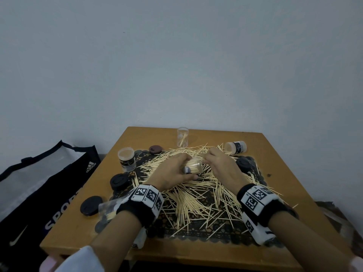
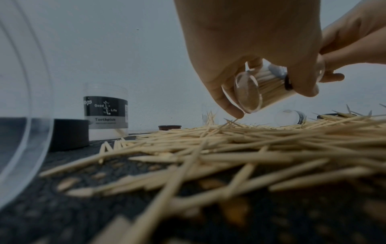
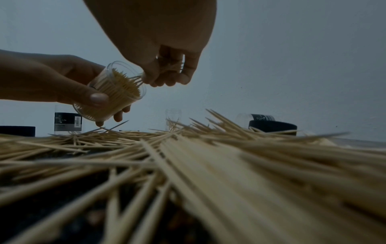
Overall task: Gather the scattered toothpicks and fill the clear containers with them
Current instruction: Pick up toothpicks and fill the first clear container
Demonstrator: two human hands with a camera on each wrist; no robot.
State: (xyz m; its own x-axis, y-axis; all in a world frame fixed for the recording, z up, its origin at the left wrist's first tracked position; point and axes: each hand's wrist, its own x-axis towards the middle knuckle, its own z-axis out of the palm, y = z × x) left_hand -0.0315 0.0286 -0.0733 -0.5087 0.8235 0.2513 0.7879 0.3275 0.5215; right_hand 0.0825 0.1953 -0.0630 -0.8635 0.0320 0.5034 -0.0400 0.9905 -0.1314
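Note:
A big heap of loose toothpicks [image 1: 198, 195] covers a dark lace mat [image 1: 196, 234] on the wooden table [image 1: 176, 252]. My left hand [image 1: 172, 171] grips a clear container [image 1: 193, 166] tilted on its side above the heap, packed nearly full of toothpicks [image 3: 123, 85]. Its clear bottom [image 2: 248, 92] faces the left wrist camera. My right hand [image 1: 216, 161] pinches a small bundle of toothpicks [image 3: 171, 67] at the container's open mouth [image 3: 129, 79], their tips touching the packed ones.
A full labelled container [image 1: 127, 159] stands at left, a nearly empty clear one [image 1: 182, 136] at the back, another lies on its side at right [image 1: 235, 147]. Black lids [image 1: 118, 181] [image 1: 91, 205] and a brown lid [image 1: 156, 149] lie around. A sports bag [image 1: 39, 193] sits left of the table.

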